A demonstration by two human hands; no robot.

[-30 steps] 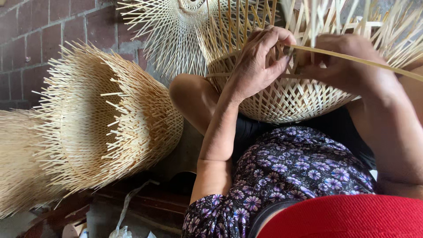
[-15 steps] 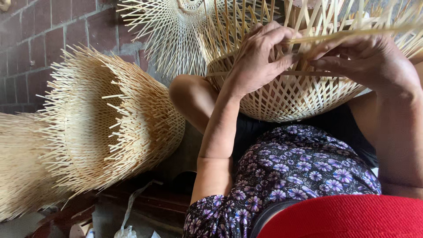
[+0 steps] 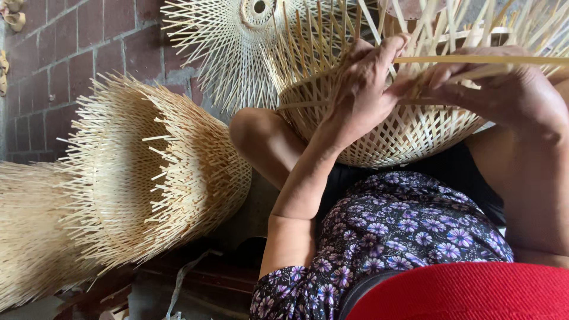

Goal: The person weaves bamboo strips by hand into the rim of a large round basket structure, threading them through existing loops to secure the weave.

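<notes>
My right hand (image 3: 504, 95) has slid out to the right since a moment ago, and the long strip (image 3: 492, 60) now lies flat across the top of it instead of slanting. My left hand (image 3: 361, 89) is in the same spot as before, pressed on the basket (image 3: 409, 133).

The basket is on my lap, up against my knee (image 3: 255, 130), with its loose sticks poking up like a fan. My left hand is curled over the woven wall and holds the crossing sticks down. My right hand is closed on the long strip, pinching it near where my two hands meet.

What could go wrong? I think the strip could snap or kink if I bend it too hard. If my left hand lets go, the crossed sticks may spring apart and the weave could come loose. The sharp stick ends are right by my fingers, so I could get poked or get a splinter.

There is not much room. The round woven piece (image 3: 231, 53) leans on the brick wall (image 3: 77, 53) just behind the basket, nearly touching its sticks. The big stack of baskets (image 3: 136, 184) lies to my left, close to my knee. To the right, the strip runs off the edge of what I can see, so I can't tell how long it is.
</notes>
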